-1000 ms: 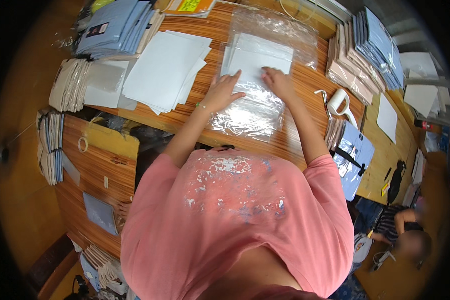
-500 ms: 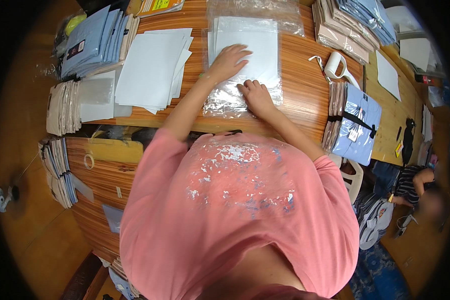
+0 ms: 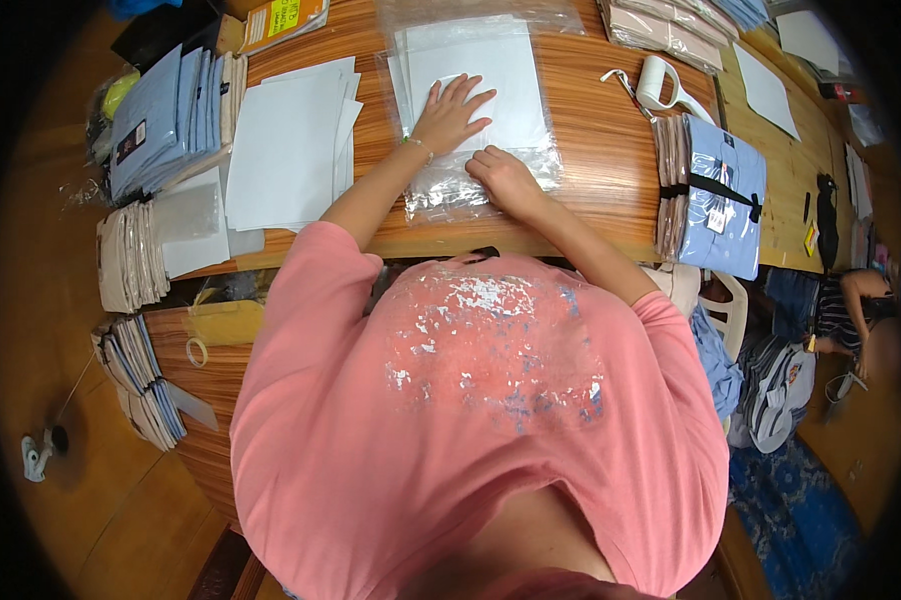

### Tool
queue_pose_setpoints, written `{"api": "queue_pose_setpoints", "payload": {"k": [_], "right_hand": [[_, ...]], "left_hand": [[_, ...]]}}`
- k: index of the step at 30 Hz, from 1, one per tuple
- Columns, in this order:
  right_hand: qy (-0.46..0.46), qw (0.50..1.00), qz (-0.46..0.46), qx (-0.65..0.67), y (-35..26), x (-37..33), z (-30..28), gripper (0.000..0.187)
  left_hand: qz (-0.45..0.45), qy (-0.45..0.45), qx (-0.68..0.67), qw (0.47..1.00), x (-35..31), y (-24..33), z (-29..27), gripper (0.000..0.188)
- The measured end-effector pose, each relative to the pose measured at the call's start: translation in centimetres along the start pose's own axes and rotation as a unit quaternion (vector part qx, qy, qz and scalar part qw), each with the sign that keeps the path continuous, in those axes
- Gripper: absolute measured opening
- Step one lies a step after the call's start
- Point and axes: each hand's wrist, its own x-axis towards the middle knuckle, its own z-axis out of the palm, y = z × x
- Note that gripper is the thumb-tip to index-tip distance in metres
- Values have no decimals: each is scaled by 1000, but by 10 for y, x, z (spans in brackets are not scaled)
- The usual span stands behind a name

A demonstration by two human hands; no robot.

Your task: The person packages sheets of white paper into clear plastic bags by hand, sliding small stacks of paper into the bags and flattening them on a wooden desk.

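My left hand (image 3: 453,115) lies with its fingers spread on a stack of white sheets (image 3: 506,75) in the middle of the wooden table. Clear plastic bags (image 3: 441,195) lie with these sheets, their crinkled ends showing at the near side and beyond the far edge. At the near edge of the white sheet, my right hand (image 3: 511,183) is closed, its fingertips curled on the clear plastic. How much of the film is pinched under those fingers is hidden.
Loose white sheets (image 3: 283,150) lie left of the bags. Folded blue shirts (image 3: 161,125) and wrapped beige garments (image 3: 131,255) are stacked farther left. On the right are a white tape dispenser (image 3: 661,85) and a strapped shirt bundle (image 3: 721,200). Another person (image 3: 861,310) sits at far right.
My left hand's fingers have spread wider on the sheet. The right hand's fingers have curled in more at the plastic. The whole view has shifted slightly.
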Motion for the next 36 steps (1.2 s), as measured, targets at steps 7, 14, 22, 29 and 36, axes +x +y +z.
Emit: {"api": "queue_pose_setpoints", "payload": {"k": [7, 14, 22, 29, 36], "right_hand": [[-19, 999, -47, -17, -20, -14, -13, 11], [-44, 994, 9, 98, -46, -52, -27, 16], [48, 983, 103, 145, -33, -51, -19, 9], [-22, 990, 78, -115, -16, -45, -45, 19], [-61, 991, 41, -108, 17, -62, -64, 6]], "left_hand": [[2, -1, 11, 1000, -1, 5, 1, 54], [-13, 5, 23, 1000, -3, 4, 1, 53], [86, -109, -278, 951, -54, 69, -92, 45], [-7, -126, -296, 947, -108, 69, -49, 33], [20, -142, -285, 948, -114, 70, -50, 43]]}}
